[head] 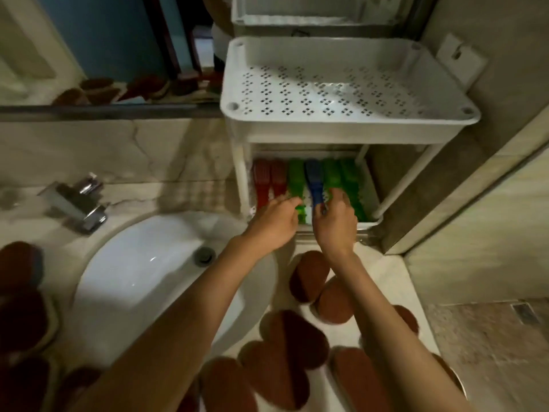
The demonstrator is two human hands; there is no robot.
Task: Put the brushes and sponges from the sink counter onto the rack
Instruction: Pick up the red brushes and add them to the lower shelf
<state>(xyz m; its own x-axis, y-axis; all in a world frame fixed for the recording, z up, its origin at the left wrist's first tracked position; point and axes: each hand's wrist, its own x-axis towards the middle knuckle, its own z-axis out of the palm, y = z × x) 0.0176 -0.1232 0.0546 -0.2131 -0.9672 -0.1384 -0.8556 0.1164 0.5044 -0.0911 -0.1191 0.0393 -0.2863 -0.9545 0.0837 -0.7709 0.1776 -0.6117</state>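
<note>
Matt plastic rack (perforated), glossy chrome faucet.

Red, green, blue brushes lie parallel on the rack's lower shelf.

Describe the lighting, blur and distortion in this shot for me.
Head view: dim, warm light, soft focus throughout; sponges at the lower left edge smear with blur; wide-angle bend curves the rack's top tray; small glare spots on faucet and sink.

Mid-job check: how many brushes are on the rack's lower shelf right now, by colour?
red brushes: 2
green brushes: 3
blue brush: 1
Total: 6
</note>
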